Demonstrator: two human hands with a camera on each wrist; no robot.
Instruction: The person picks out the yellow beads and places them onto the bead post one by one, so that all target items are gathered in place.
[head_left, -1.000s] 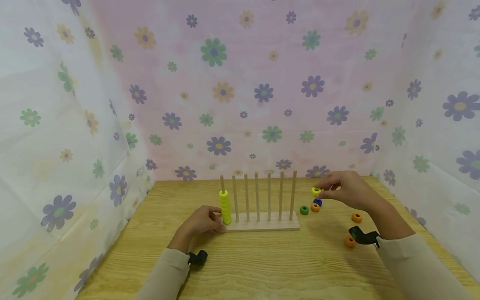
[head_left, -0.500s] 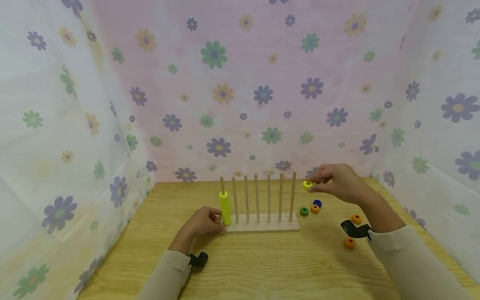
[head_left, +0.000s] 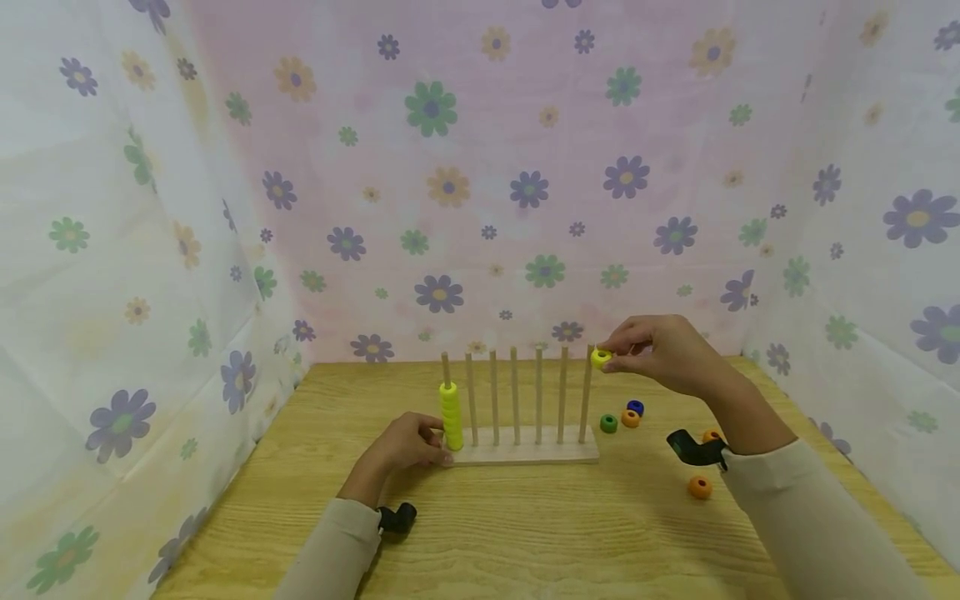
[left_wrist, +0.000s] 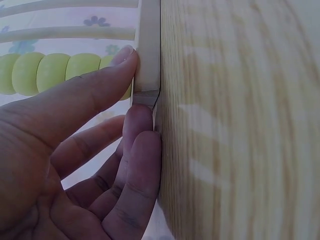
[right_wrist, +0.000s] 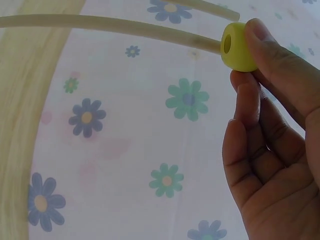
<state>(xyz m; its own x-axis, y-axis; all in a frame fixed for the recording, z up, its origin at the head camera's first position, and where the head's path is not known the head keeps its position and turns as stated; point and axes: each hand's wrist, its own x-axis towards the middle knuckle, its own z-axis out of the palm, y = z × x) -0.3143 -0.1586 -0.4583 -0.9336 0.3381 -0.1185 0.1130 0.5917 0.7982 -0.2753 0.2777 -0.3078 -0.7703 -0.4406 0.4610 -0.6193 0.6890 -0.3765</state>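
A wooden peg rack with several upright pegs stands on the table. Yellow beads are stacked on its leftmost peg; the other pegs hold none. My left hand grips the rack's left end, with the thumb beside the lowest bead and fingertips against the end of the base. Between thumb and fingers my right hand pinches a yellow bead, raised close to the top of the rightmost peg. In the right wrist view the bead's hole shows, with the peg seen just beside it.
Right of the rack lie a green bead, an orange bead and a blue bead. Two more orange beads lie nearer the right forearm, one in front and one partly hidden. Flowered cloth encloses the table's back and sides.
My right hand has lifted the yellow bead up and leftward, from above the loose beads to the rightmost peg's top. The left hand and the rack have stayed put.
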